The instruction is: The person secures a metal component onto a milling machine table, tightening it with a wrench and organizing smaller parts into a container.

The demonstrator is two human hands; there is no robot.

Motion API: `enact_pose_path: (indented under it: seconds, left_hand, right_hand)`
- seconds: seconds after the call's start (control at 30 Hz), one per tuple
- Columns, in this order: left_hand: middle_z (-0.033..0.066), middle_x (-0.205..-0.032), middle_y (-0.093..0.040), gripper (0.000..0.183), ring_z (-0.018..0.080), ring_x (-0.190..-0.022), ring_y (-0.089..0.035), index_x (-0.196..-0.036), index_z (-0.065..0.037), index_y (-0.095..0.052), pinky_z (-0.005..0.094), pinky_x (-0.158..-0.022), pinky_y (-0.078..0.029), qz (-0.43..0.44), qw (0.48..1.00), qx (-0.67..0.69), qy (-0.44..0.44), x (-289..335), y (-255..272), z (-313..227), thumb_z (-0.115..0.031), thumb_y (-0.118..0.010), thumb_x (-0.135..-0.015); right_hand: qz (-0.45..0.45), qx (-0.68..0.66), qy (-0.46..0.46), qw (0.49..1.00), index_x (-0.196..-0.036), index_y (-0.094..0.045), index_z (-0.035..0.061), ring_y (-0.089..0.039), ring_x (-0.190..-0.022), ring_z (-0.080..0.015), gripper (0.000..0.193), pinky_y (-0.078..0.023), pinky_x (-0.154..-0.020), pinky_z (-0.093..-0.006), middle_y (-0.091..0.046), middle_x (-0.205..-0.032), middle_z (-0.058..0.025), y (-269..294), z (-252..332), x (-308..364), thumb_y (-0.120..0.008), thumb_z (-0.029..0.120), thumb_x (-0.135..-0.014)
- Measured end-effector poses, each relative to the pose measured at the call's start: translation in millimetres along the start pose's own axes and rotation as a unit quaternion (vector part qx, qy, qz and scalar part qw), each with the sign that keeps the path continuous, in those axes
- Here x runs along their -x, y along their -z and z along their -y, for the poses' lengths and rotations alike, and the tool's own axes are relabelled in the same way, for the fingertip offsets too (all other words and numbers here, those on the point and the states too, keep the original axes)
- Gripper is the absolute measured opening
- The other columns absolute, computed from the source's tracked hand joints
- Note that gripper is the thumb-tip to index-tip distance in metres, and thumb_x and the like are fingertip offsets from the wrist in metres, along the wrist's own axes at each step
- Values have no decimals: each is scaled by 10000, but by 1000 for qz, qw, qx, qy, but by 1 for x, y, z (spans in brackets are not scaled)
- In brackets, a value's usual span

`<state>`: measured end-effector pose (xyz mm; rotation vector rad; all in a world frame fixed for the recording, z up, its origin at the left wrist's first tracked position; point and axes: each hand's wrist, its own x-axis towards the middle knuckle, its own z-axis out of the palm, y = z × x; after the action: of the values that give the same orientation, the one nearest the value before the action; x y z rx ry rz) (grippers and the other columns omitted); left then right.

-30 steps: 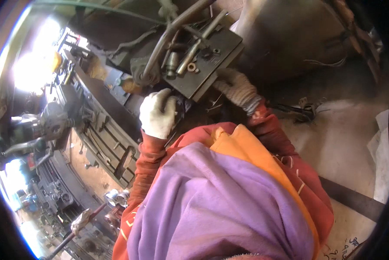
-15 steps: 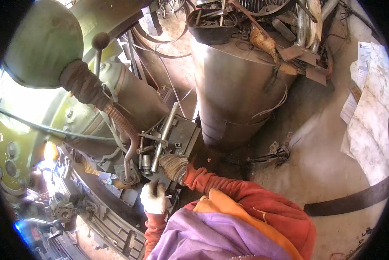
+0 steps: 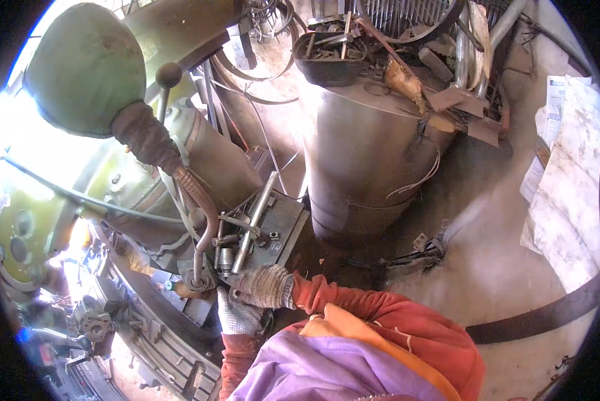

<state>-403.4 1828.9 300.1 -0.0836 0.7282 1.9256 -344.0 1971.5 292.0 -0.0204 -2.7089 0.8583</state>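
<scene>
My right hand (image 3: 265,286), in a grey-beige knitted glove, meets my left hand (image 3: 240,315), in a whitish glove, at the near end of a machine block (image 3: 288,220). Curled fingers on the right hand press against the left hand's fingertips, partly covering them. Both hands look closed; whatever lies between them is hidden. Just beyond the fingers, a silvery metal bar (image 3: 256,214) slants away across the block. Beside its near end stands a short shiny metal cylinder (image 3: 226,259), with a small cross-handle (image 3: 226,238) above it.
A green lamp shade (image 3: 86,70) on a flexible neck (image 3: 198,194) overhangs the machine at left. A ball-topped lever (image 3: 168,75) rises behind it. Ahead, a large metal drum (image 3: 367,154) carries a black tray (image 3: 330,70) and scrap. Stained sheets (image 3: 570,180) lie at right.
My right hand has drawn back from beside the bar to my left hand and now overlaps its fingers. My left hand has turned. The whole view has shifted slightly.
</scene>
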Motion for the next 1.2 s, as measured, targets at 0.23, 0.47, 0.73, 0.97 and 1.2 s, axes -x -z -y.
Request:
enact_pose_path:
  seconds: [0.23,0.47,0.73,0.97,1.2]
  left_hand:
    - [121,-1064,-663,481,188,-800,-602,-1348,3,-588,320,-658,-520,1,970,-216,-114,5,51,13,-365,-590,-1038]
    - [22,-825,-614,317,128,-612,-561,-1285,-58,-634,289,-513,-446,-126,907,-357,-182,35,51,-21,-243,-586,-1033]
    - [3,-944,-634,387,116,-784,-612,-1388,-44,-619,267,-674,-536,-271,853,-366,-256,98,65,-88,-212,-625,-1039]
    - [135,-1186,-750,372,206,-1077,-707,-1286,-29,-688,320,-962,-542,-472,605,-430,-476,114,127,-193,-125,-736,-931]
    - [125,-1226,-736,437,337,-1161,-682,-1279,-177,-726,417,-1035,-519,-501,344,-692,-389,87,196,-273,-393,-707,-899]
  right_hand:
    - [-86,-46,-38,994,-1181,-649,85,-701,-985,-403,278,-566,-878,-488,-718,-1068,-196,-15,-44,-4,-621,238,-950]
    - [63,228,-85,968,-1117,-708,58,-709,-951,-318,290,-581,-810,-468,-726,-1001,-160,-15,-38,-5,-537,221,-949]
    - [-15,-13,-169,985,-1432,-605,113,-606,-1255,-380,567,-475,-1065,-481,-627,-1369,-228,-7,-51,-2,-715,410,-962]
    - [-81,-87,-215,969,-1356,-634,15,-592,-1293,-369,470,-443,-1107,-457,-632,-1385,-223,-1,-31,4,-707,287,-980]
    - [-48,-115,-268,955,-1356,-644,18,-636,-1257,-327,453,-479,-1062,-428,-668,-1353,-209,-18,-36,33,-696,294,-1000]
